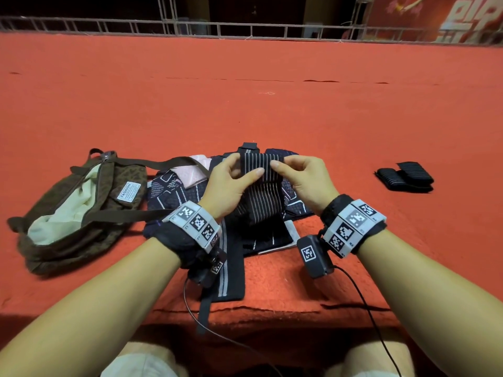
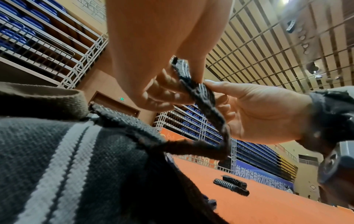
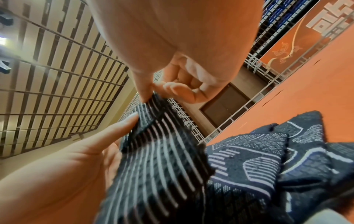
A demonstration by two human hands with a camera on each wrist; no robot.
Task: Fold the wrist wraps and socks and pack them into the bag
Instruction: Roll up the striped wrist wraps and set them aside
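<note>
A black wrist wrap (image 1: 260,160) with thin white stripes is held up over the pile, its lower part hanging down. My left hand (image 1: 246,167) pinches its left edge and my right hand (image 1: 283,163) pinches its right edge. The right wrist view shows the same wrap (image 3: 162,151) with my right thumb on its top corner. A second wrist wrap (image 1: 230,263) with grey stripes lies flat by the near table edge. Dark patterned socks (image 1: 174,193) and a pink sock (image 1: 192,172) lie under my hands. The brown bag (image 1: 81,205) lies unzipped at the left.
Two folded wrist wraps (image 1: 405,176) sit at the right on the orange table cover (image 1: 272,104). The bag's straps (image 1: 152,160) reach over the socks. Cables hang from both wrist cameras over the near edge. A metal railing (image 1: 245,29) runs along the far side.
</note>
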